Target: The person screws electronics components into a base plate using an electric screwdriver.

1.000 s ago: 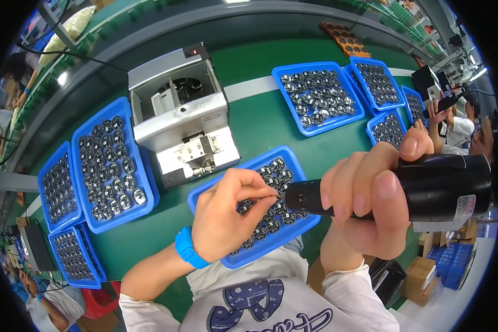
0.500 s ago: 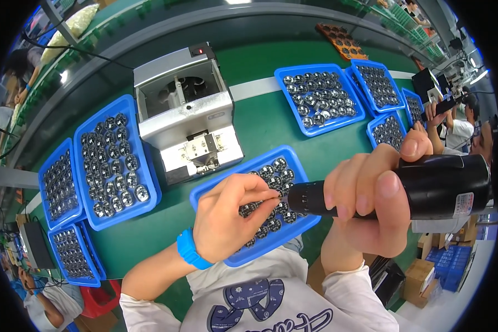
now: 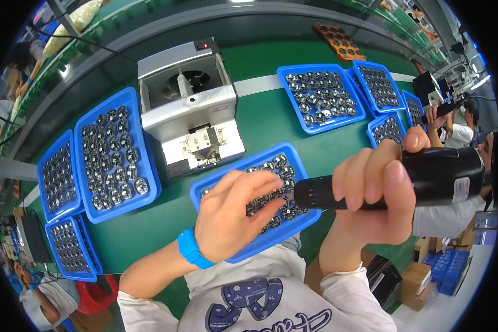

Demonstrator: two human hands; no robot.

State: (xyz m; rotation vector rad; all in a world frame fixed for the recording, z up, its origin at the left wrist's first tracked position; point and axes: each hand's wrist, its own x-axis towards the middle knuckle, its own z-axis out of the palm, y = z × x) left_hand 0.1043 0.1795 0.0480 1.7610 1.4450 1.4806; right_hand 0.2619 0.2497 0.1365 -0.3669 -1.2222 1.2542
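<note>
My right hand is wrapped round a black electric screwdriver, held nearly level with its tip pointing left. Below the tip lies a blue tray of shiny round metal-looking parts on the green bench. My left hand, with a blue band at the wrist, hovers over this tray. Its thumb and forefinger are apart beside the screwdriver tip, and nothing shows between them. Some parts are hidden under the left hand. Behind the tray stands a silver screw feeder with an open top.
To the left are more blue trays filled with similar parts. Others stand at the back right, near an orange tray. Cardboard boxes sit on the floor at the right. Other people work along both sides.
My left thumb and forefinger, pinched together at the screwdriver tip before, have come apart. The screwdriver has shifted slightly, and the whole view has moved a little.
</note>
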